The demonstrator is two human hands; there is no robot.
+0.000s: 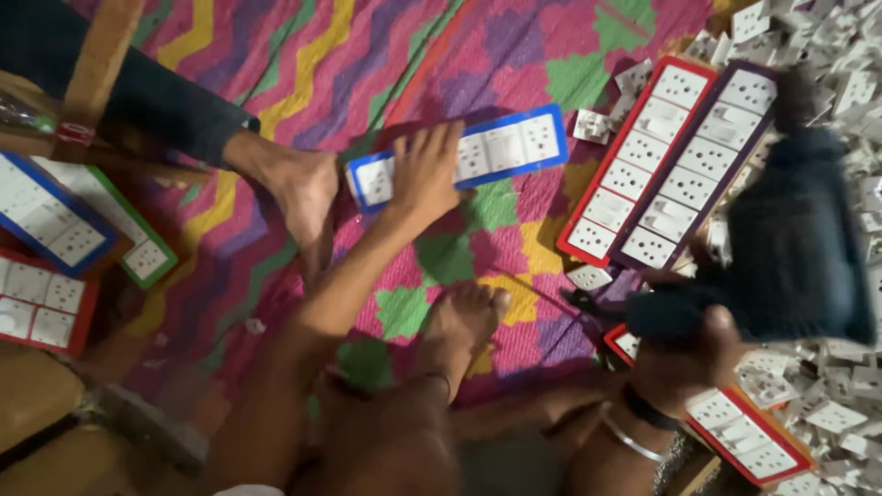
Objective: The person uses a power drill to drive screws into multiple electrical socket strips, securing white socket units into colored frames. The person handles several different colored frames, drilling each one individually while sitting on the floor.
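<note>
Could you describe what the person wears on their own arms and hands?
Both forearms are bare, with no sleeves or gloves in view. The left hand and its wrist carry nothing that can be seen. The right hand has a dark band at the wrist and, just behind it, a thin silvery bangle.

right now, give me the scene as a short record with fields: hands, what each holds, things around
left hand: flat on a blue-framed socket board, palm down
right hand: grips a dark power tool, blurred
near right hand: red-framed board and purple-framed board side by side
far right: pile of loose white socket parts
surface: patterned mat
other: another person's foot beside the blue-framed board
</note>
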